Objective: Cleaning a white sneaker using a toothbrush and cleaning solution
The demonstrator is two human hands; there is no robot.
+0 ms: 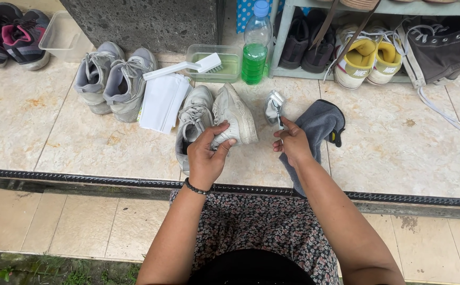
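Observation:
My left hand (207,155) grips the heel end of a pale white sneaker (235,113) that lies on its side on the tiled step; its twin (194,124) lies just left of it. My right hand (292,141) pinches a small silvery crumpled tube or packet (274,108) and rests on a grey cloth (318,126) spread on the tiles. A black bead bracelet circles my left wrist.
Behind the sneakers: a clear tray (229,62) with a white brush (188,67), a plastic bottle of green liquid (255,45), folded white paper (161,101), grey sneakers (108,79). A shoe rack (378,47) with several shoes stands at right. A black edge strip (82,177) borders the step.

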